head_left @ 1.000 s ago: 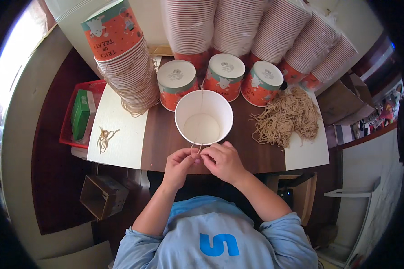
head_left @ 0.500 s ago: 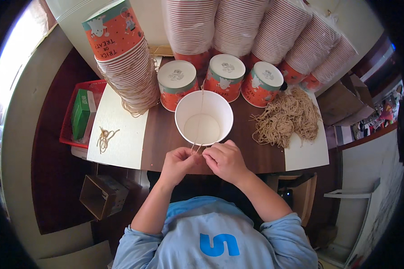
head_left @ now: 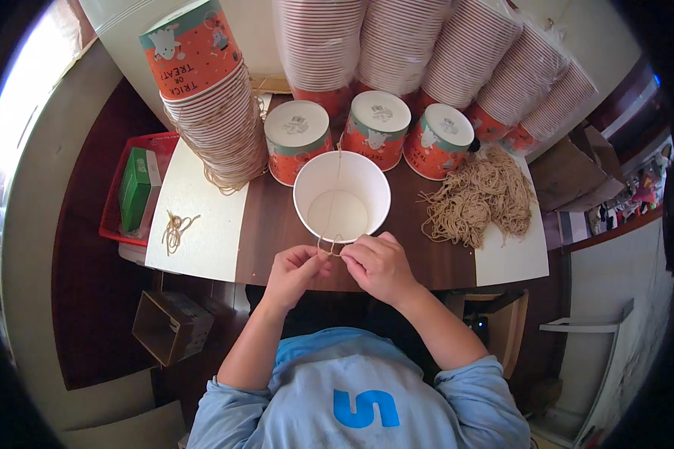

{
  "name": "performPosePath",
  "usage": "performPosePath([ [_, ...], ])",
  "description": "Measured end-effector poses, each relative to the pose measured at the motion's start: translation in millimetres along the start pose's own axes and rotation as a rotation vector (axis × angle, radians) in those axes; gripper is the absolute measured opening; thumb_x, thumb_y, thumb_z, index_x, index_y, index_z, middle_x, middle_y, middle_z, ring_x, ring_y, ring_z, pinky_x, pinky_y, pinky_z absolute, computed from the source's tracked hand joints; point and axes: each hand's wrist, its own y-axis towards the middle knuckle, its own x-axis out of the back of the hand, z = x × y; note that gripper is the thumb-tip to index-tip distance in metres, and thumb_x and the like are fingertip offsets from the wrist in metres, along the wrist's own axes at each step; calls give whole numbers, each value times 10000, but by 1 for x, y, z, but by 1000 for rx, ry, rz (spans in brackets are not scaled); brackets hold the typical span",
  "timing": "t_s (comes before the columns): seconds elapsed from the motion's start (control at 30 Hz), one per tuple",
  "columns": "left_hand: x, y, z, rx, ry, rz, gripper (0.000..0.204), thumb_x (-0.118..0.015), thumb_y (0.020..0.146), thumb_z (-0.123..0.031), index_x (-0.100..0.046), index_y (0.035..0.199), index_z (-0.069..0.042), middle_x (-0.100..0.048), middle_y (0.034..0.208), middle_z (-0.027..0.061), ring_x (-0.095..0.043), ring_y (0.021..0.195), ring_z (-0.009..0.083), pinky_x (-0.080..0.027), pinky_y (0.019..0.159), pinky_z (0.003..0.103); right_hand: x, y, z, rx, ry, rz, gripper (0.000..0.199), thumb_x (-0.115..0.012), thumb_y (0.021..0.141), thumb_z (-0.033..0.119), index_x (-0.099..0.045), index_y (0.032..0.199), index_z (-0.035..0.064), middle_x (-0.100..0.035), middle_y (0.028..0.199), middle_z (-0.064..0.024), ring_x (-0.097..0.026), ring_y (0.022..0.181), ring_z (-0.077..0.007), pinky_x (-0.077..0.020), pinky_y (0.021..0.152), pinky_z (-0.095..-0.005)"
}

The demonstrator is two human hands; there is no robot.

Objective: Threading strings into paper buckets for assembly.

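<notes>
Pinching thin tan twine (head_left: 329,243), left hand (head_left: 292,273) and right hand (head_left: 382,266) flank a smooth round paper cup (head_left: 342,196).

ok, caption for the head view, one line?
Both hands tie a string at the rim of an open white cup on the table.

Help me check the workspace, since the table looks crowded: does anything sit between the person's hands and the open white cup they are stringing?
Nothing visible does. The left hand and right hand pinch the tan string right at the near rim of the white cup; the string pile lies off to the right.
</notes>
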Motion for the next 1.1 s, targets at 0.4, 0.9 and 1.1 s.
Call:
performPosePath([
  [0.4, -6, 1, 4, -210, 208, -73, 148, -597, 878, -143, -633, 826, -9, -619, 705, -3, -538, 623, 44, -424, 564, 184, 1, 0, 0, 9, 5, 33, 95, -667, 718, 83, -609, 793, 92, -559, 716, -32, -566, 653, -211, -407, 611, -340],
  [0.9, -15, -10, -6, -738, 353, -163, 52, -620, 792, -7, -598, 836, -22, -563, 881, 73, -534, 781, 127, -423, 681, 230, 1, -4, 3, -12, 80, 17, 153, -686, 695, 61, -633, 837, 83, -597, 803, -42, -568, 690, -221, -432, 619, -328],
  [1.1, -16, -11, -11, -676, 300, -82, 67, -649, 778, -15, -605, 825, -31, -567, 896, 67, -520, 873, 155, -407, 798, 268, 0, 7, 20, -36, 116, -148, 275, -683, 641, 11, -612, 897, 86, -589, 928, -63, -574, 802, -238, -455, 681, -328],
])
